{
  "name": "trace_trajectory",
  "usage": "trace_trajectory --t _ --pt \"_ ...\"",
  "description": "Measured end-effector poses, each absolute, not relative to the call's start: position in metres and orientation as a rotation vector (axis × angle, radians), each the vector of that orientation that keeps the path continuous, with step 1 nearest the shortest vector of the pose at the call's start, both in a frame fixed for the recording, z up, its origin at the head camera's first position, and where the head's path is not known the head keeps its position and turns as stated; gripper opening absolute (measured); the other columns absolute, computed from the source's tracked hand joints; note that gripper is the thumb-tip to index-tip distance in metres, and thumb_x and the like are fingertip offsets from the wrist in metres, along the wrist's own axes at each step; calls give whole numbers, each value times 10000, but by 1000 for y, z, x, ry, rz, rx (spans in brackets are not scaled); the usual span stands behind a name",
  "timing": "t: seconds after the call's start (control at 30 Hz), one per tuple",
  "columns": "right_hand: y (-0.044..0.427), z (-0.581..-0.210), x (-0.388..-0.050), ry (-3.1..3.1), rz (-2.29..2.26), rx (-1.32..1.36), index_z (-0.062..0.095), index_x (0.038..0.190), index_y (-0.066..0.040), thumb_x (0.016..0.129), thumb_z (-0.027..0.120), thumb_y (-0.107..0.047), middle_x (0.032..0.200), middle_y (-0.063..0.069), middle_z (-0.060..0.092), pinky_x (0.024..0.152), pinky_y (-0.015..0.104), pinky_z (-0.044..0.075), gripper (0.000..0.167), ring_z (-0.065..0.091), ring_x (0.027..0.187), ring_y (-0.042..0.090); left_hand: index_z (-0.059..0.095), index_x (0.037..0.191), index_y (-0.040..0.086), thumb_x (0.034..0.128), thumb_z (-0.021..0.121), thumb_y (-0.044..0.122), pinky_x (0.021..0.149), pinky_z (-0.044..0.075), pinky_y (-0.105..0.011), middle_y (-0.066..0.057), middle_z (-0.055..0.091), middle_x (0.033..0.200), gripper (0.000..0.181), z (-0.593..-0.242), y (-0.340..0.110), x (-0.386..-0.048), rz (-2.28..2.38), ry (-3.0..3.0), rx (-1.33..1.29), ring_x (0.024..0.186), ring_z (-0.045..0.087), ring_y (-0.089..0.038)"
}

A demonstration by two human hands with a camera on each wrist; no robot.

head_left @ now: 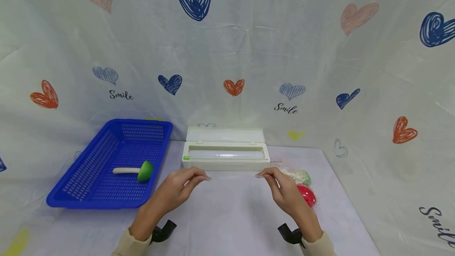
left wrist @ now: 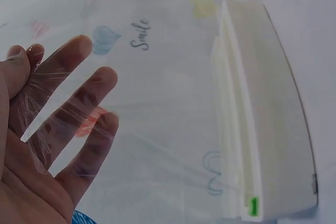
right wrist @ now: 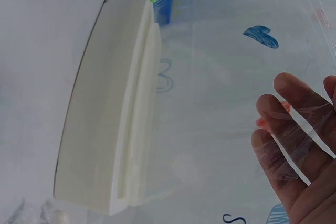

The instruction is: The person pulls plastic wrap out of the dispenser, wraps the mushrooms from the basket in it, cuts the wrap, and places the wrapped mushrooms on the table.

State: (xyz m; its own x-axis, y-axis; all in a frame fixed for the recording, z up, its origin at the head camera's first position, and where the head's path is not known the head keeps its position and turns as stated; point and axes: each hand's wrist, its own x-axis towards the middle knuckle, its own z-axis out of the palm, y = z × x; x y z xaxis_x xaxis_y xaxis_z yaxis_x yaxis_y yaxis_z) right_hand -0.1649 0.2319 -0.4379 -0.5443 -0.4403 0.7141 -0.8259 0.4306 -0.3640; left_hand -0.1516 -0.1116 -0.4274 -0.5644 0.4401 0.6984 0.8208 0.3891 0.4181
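While the thumb and forefinger of the left hand (head_left: 175, 191) and of the right hand (head_left: 286, 193) are pinching together on a thin, clear, wrinkling sheet of plastic film (left wrist: 39, 106), that sheet is spanning the gap between them, and the other fingers are standing apart close against it. From here the main risk seems to be the film clinging to those loose fingers or folding onto itself if one side is sagging; uneven tension could also be tearing it at a pinched corner, or slanting it. Whether the film is joining the roll is hard to tell. Just beyond the fingertips, a long white rectangular plastic box (head_left: 227, 165) is lying with its white lid (head_left: 225, 134) hanging open behind it; a roll of clear film (head_left: 227, 154) is resting inside, and a small bright green piece (head_left: 186, 157) is sitting at the end nearer the left fingers. To the left of the left fingers, a blue slatted plastic basket (head_left: 96, 204) is holding a green-headed, white-stemmed mushroom-shaped object (head_left: 143, 171). Right of the right fingers, a pale green film-wrapped item (head_left: 302, 177) and a shiny red rounded item (head_left: 307, 195) are lying on the white-covered bench (head_left: 231, 220).
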Motion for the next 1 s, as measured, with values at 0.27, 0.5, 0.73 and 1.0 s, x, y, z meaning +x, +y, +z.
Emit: trace_trajectory --t 0.27,0.5,0.73,1.0 --pt "229 -432 -163 -2173 986 1063 689 1053 -45 1065 538 -258 951 62 760 687 142 492 262 574 722 89 727 1057 116 936 681 -43 730 520 -137 15 759 934 205 -425 -117 -149 -1069 -2120 -1086 788 684 -91" --pt "229 -430 -161 -2136 1007 1062 703 1026 -47 1010 632 -61 955 71 776 747 151 541 74 669 765 127 740 1075 121 964 681 39 785 553 -175 -7 786 1016 149 -421 -116 -145 -1033 -2060 -1114 874 740 -140" --pt "233 -441 -147 -2214 1019 1026 674 887 -156 841 707 82 1017 35 711 890 143 509 245 667 956 153 794 961 159 994 645 306 809 477 -188 30 668 961 212 -430 -117 -138 -971 -1983 -1143 891 625 -144" --pt "238 -455 -133 -2276 1183 1125 685 878 -226 865 700 44 833 -107 656 677 179 513 271 576 743 27 753 903 212 737 891 60 732 490 -119 95 712 834 264 -448 -123 -124 -1236 -2047 -1259 772 630 -45"
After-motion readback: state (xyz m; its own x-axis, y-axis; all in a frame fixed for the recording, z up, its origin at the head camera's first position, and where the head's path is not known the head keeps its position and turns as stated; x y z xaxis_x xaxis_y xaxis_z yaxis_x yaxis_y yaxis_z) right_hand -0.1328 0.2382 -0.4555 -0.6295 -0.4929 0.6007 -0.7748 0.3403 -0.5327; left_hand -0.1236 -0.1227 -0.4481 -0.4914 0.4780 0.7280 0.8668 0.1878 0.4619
